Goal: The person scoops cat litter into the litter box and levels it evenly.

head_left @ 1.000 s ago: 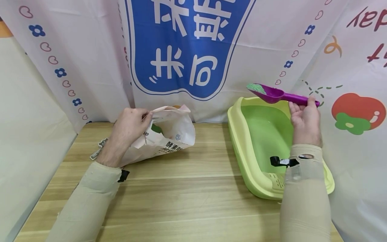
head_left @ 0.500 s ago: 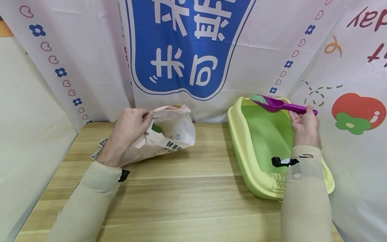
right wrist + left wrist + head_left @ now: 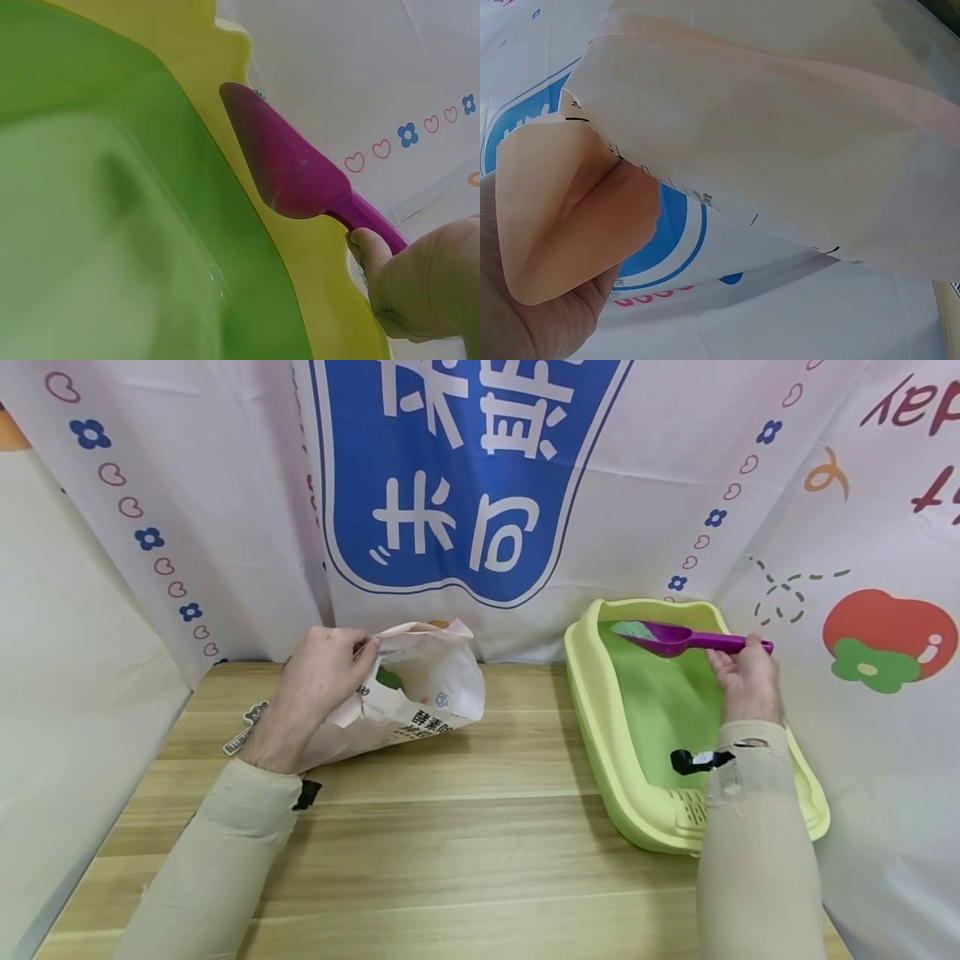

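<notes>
My left hand (image 3: 321, 681) pinches the top edge of a white paper bag (image 3: 442, 685), which lies on its side with its mouth facing right. Something green shows inside the bag. In the left wrist view the bag's pale wall (image 3: 757, 142) fills most of the picture. My right hand (image 3: 750, 683) grips the handle of a purple scoop (image 3: 671, 641) carrying green granules (image 3: 633, 630) at its tip. The scoop is held over the far part of a yellow-green litter box (image 3: 600, 735). From the right wrist, the scoop's underside (image 3: 292, 165) is seen, hiding most of the granules.
Both the bag and the box stand on a wooden table (image 3: 480, 852). A small grey bear-shaped tag (image 3: 247, 729) lies left of the bag. A printed cloth (image 3: 247, 527) hangs close behind the table, and another patterned cloth (image 3: 885, 752) borders the right side.
My right hand has lowered the scoop and brought it slightly nearer, from above the box's back rim to over its inside. The left hand and bag have stayed put.
</notes>
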`<state>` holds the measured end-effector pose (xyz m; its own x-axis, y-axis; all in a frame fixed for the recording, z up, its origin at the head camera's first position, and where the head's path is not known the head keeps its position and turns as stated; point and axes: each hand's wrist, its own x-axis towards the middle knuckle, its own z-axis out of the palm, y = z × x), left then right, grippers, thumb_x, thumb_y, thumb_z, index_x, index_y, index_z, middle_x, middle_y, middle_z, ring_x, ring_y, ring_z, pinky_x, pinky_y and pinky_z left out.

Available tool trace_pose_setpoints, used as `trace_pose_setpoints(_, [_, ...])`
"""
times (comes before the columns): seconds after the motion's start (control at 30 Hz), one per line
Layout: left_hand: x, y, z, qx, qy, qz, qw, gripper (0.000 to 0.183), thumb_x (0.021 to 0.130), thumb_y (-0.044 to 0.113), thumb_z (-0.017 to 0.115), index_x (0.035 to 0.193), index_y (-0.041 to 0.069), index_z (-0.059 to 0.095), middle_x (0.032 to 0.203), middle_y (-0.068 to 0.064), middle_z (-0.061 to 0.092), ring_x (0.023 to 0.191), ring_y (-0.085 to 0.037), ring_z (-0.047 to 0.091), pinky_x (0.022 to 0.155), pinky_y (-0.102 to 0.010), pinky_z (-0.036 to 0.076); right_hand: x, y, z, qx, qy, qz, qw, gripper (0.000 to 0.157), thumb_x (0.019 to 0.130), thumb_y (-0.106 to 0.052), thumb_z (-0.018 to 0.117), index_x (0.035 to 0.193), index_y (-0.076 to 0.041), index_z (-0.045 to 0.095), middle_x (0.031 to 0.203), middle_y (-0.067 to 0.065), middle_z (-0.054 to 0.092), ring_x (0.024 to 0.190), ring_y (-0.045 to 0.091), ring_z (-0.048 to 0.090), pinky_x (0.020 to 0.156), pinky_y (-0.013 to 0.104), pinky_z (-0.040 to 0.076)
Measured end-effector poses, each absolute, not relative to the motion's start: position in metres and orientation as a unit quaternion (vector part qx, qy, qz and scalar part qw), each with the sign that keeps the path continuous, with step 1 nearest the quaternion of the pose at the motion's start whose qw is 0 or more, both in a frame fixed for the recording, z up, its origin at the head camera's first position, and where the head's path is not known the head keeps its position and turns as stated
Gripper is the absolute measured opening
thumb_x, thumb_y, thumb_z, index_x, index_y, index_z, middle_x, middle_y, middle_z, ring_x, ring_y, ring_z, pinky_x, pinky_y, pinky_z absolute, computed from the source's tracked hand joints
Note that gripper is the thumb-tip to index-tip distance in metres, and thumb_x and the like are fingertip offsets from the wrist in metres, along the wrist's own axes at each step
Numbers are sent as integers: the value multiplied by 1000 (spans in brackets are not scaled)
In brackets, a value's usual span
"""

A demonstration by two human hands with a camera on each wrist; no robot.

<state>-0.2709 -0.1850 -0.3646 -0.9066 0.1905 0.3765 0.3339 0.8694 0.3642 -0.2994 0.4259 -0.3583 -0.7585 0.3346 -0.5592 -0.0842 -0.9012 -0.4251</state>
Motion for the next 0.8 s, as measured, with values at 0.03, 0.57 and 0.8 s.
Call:
trace_pose_setpoints(0.03, [-271,-185,-365,-138,-953,-214,167,30,107,29,59,111,8,79,88,-13,78,64,-23,65,54,-34,49,-299,425,-359,-331,-196,916,113,50,107,-33,58,154,-41,44,153,10,58,142,19,61,118,34,49])
trace_pose_setpoints(0.57, [-271,-184,-365,-140,-952,-220,161,29,107,28,59,110,7,79,87,-14,78,62,-22,65,53,-33,49,-304,419,-367,-344,-266,893,117,50,108,-36,55,156,-37,43,141,8,66,136,18,66,117,33,50])
trace_pose_setpoints(0.8, [-271,-185,-365,-141,-952,-219,161,29,107,27,58,111,6,79,88,-14,78,61,-21,64,52,-32,48,-308,417,-373,-343,-296,883,123,48,109,-37,51,157,-37,41,139,6,64,143,17,59,119,31,48])
